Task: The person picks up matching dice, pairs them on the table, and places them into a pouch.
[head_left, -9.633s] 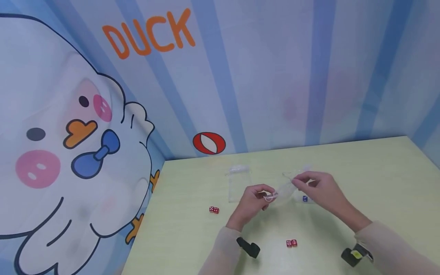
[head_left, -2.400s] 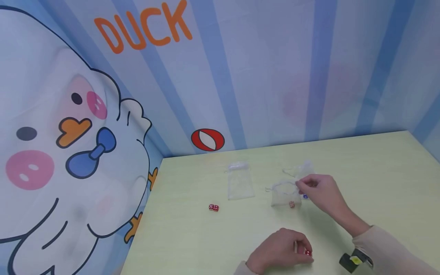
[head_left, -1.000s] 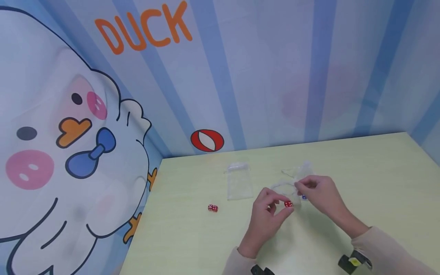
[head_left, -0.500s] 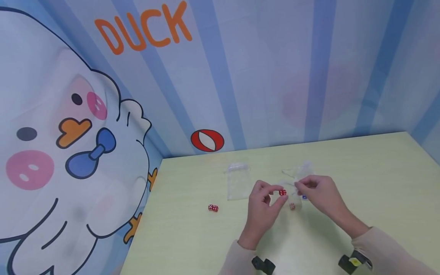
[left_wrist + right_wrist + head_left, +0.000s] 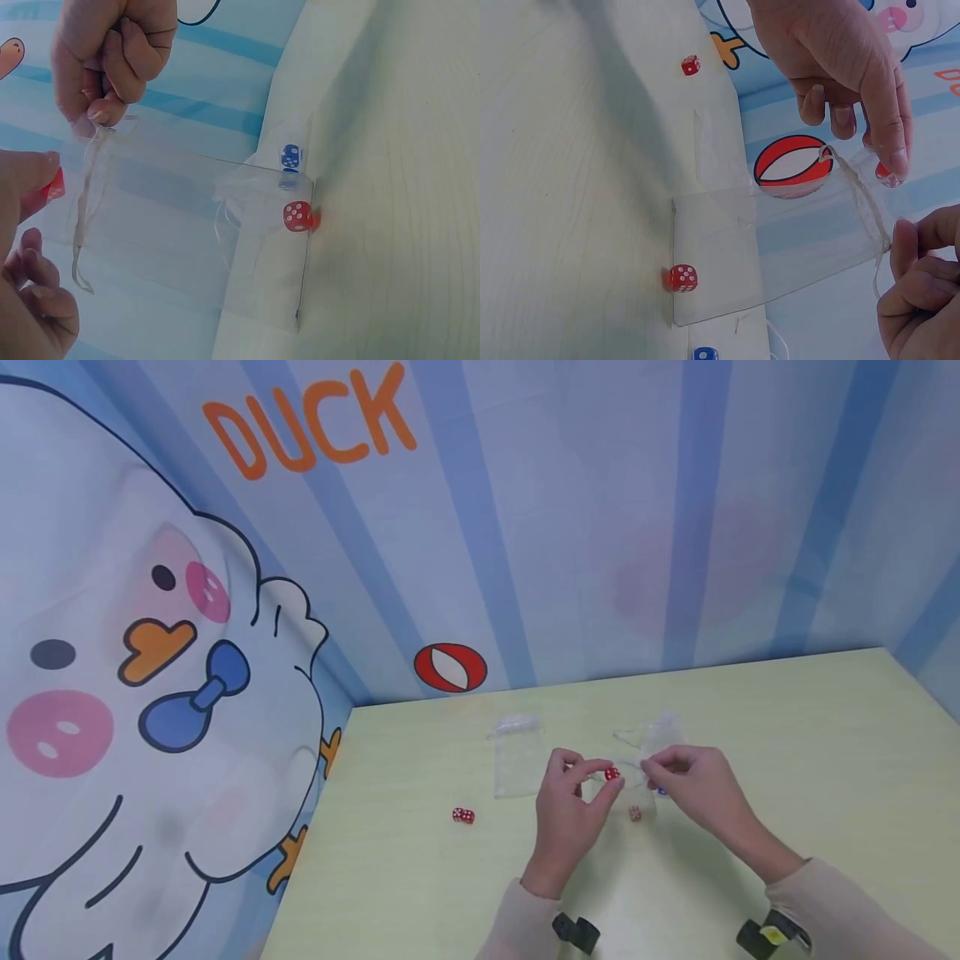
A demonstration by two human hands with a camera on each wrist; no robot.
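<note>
My left hand (image 5: 566,822) pinches a red die (image 5: 612,773) between thumb and forefinger, level with the mouth of a sheer drawstring bag (image 5: 165,202). My right hand (image 5: 701,781) pinches the bag's corded rim and keeps the bag upright. Through the clear mesh, one red die (image 5: 683,278) shows at the bottom of the bag. In the right wrist view, the pinched die is mostly covered by fingertips, beside the cord. Behind the bag lies a second sheer bag (image 5: 667,731) with blue dice (image 5: 291,156) by it, partly hidden by my right hand.
A third sheer bag (image 5: 517,760) lies flat on the pale table (image 5: 390,893), left of the hands. Two red dice (image 5: 463,816) sit side by side further left. A printed cloth backdrop (image 5: 585,527) rises along the table's back edge.
Earlier both hands held the bag, with two red dice near the front. Then my left hand picked one off the table and raised it to the bag's mouth. The right hand barely moved lately.
</note>
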